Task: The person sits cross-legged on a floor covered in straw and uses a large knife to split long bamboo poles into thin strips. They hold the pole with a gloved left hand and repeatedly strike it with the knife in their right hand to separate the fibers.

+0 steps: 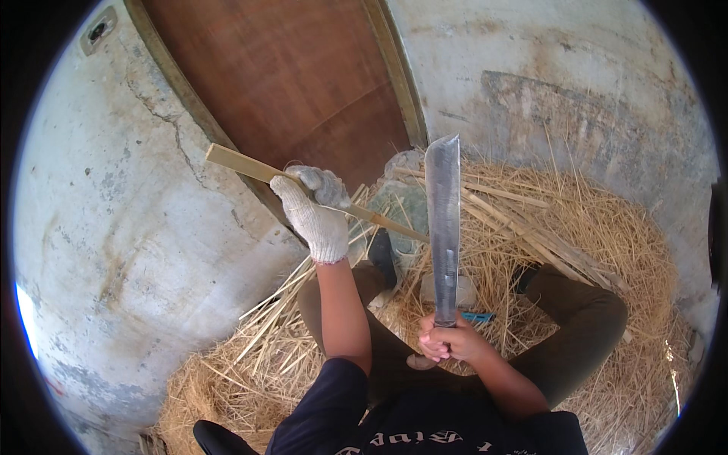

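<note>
My left hand [315, 208], in a white knitted glove with a grey palm, is closed around a long flat bamboo strip [246, 164]. The strip slants from the upper left down toward the right, its lower end passing close to or behind the blade. Bare and closed, my right hand [449, 341] grips the handle of a machete [444, 220] in front of my lap. Its broad, dark steel blade points up and away from me. I cannot tell whether blade and strip touch.
Straw-like shavings [607, 201] cover the floor around my bent legs. Split bamboo strips [523, 231] lie on the right. Near my feet are a stone block [447, 290] and a blue tool [478, 317]. Worn walls [129, 227] and a brown door [296, 68] stand close ahead.
</note>
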Demonstrator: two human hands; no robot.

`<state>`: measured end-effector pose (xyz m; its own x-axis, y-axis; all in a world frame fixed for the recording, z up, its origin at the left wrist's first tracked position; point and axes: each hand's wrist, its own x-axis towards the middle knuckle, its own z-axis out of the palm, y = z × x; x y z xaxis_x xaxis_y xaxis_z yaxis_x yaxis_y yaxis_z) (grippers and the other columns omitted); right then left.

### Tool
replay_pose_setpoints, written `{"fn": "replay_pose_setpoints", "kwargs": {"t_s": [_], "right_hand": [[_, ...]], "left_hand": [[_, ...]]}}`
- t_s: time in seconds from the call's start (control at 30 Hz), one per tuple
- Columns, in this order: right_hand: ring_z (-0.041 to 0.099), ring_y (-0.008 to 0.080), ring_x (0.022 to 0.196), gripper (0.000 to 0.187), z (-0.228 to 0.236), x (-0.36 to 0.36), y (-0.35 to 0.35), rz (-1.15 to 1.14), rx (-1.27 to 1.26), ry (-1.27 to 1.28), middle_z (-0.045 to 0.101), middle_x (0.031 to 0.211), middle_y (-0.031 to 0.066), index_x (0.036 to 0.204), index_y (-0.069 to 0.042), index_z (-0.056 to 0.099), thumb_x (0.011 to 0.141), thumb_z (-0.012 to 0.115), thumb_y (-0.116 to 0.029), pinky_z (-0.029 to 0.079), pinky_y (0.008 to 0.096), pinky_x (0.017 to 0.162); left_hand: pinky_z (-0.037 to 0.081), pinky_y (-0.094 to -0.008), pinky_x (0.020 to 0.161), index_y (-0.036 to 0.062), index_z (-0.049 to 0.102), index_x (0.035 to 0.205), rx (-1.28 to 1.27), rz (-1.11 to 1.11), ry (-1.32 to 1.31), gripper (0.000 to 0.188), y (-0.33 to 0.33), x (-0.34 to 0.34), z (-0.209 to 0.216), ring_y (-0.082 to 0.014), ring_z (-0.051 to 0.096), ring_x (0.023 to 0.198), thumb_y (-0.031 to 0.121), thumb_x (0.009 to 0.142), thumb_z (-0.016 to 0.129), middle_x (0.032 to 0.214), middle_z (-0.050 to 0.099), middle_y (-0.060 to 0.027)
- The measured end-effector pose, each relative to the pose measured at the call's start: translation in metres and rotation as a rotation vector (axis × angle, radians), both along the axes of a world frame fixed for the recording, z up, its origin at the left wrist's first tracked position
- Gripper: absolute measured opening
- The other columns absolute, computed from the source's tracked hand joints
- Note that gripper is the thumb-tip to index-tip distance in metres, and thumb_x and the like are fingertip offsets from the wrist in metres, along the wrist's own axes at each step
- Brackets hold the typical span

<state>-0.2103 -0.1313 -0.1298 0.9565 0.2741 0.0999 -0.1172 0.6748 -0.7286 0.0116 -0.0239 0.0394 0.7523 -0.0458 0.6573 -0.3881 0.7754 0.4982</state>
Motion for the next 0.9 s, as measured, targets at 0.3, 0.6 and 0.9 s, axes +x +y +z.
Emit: {"fn": "replay_pose_setpoints", "kwargs": {"t_s": [0.3, 0.6, 0.9], "right_hand": [[0.044, 0.0055, 0.049, 0.031, 0.006, -0.003, 0.023, -0.569, -0.230, 0.038, 0.047, 0.056, -0.0025, 0.072, -0.010, 0.046, 0.099, 0.060, -0.006, 0.035, 0.0243, 0.047], [0.052, 0.0234, 0.050, 0.024, -0.047, 0.024, 0.012, -0.780, -1.092, 0.183, 0.058, 0.059, 0.0132, 0.077, 0.002, 0.063, 0.086, 0.069, -0.019, 0.042, 0.0399, 0.054], [0.049, 0.0147, 0.052, 0.026, -0.015, 0.010, 0.011, -0.863, -0.560, 0.113, 0.055, 0.055, 0.0132, 0.073, 0.004, 0.060, 0.087, 0.068, -0.015, 0.039, 0.0337, 0.053]], "left_hand": [[0.023, -0.0293, 0.043, 0.0161, 0.045, 0.075, -0.034, -0.065, -0.032, 0.054, 0.009, 0.009, -0.005, -0.0114, 0.027, 0.047, 0.064, 0.100, 0.052, 0.057, 0.030, 0.0041], [0.019, -0.0291, 0.045, 0.0177, 0.041, 0.072, -0.037, -0.020, 0.048, 0.057, -0.006, -0.007, -0.006, -0.0103, 0.021, 0.048, 0.068, 0.096, 0.054, 0.057, 0.026, 0.0057], [0.018, -0.0284, 0.045, 0.0183, 0.041, 0.073, -0.022, -0.007, 0.038, 0.057, -0.012, -0.010, -0.002, -0.0091, 0.021, 0.047, 0.070, 0.094, 0.055, 0.057, 0.026, 0.0070]]}}
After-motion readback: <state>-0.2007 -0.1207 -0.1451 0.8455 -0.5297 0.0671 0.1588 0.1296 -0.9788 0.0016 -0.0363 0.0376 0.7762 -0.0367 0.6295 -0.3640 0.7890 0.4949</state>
